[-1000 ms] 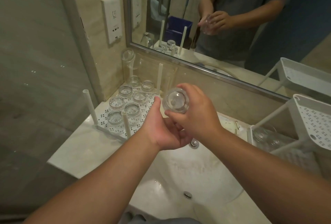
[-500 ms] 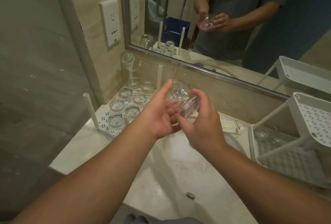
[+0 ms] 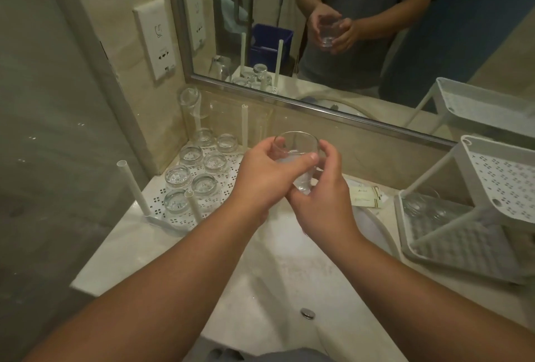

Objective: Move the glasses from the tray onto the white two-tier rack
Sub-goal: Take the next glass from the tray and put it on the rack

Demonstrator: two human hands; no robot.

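Marble-look counter (image 3: 121, 248) carries everything, with the sink basin (image 3: 289, 283) sunk in its middle, so the glasses must cross over the basin to change sides. At the right stands the white two-tier rack (image 3: 463, 248), its perforated upper shelf bare in view while one glass (image 3: 421, 202) sits at the back of the lower tier. On the left, against the wall, the perforated tray (image 3: 228, 185) holds seven glasses (image 3: 199, 173), all upside down, probably to drain. Between the two, above the basin's back edge, one glass (image 3: 296, 149) is held mouth-up, likely righted for placing. Both forearms reach forward and converge. The left hand (image 3: 260, 176) wraps its thumb and fingers around the glass wall; the right hand (image 3: 321, 202) cups the base from below, fingertips closed on the far side.
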